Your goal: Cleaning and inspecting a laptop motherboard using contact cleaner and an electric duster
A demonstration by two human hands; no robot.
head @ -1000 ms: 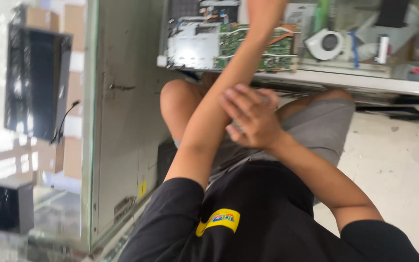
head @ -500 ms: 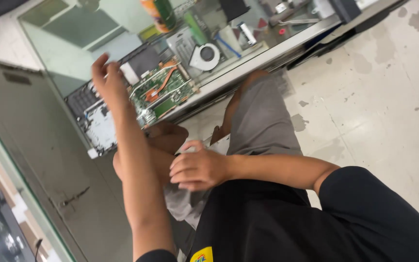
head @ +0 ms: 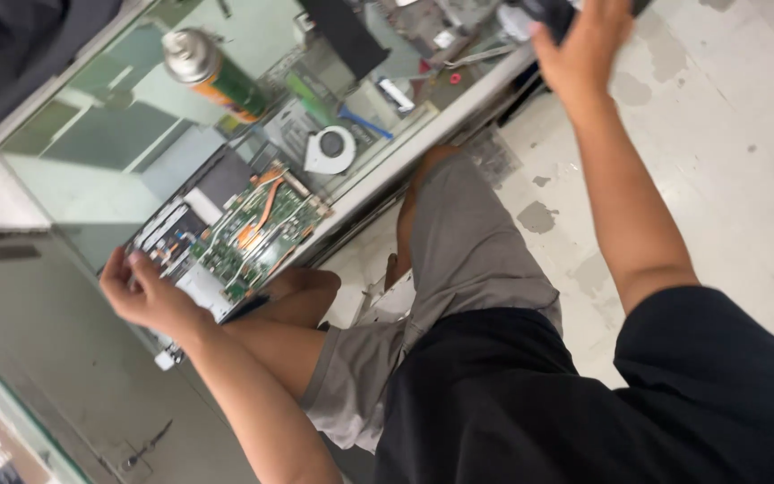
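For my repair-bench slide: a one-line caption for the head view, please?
Seated person's left hand grips an opened circuit board on a glass table; right hand reaches a dark object.

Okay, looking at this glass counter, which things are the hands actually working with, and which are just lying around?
In hand:
left hand on the edge of the opened laptop
right hand on a dark object, too cut off to identify

Lying about:
green spray can
small round fan
blue-handled tool

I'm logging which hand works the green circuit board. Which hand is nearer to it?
Left. The left hand rests at the edge of the opened device beside the green circuit board. The right hand reaches far along the glass counter, touching something dark.
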